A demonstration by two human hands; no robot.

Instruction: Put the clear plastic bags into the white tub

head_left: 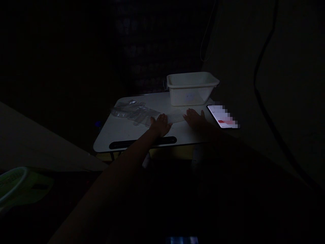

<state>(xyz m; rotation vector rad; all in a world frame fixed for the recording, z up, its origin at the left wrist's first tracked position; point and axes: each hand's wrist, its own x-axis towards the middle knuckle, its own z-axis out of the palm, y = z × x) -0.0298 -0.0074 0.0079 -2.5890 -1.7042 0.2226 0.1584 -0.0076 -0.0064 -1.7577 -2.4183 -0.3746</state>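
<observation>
Left hand (pixel 161 126) and right hand (pixel 194 118) lie spread, apart, on plastic sheeting (pixel 143 115) (flat between them, crumpled leftward, seemingly half-smoothed).

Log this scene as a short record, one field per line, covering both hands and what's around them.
Left hand: palm down on the clear plastic film
Right hand: at the film's right end
Film: rumpled on the left, flatter between the hands
Surface: white tabletop with a dark slot along its near edge
Behind: white plastic tub
Right: lit-screen device, phone or tablet unclear
Lower left: green basket
Lighting: very dim
</observation>
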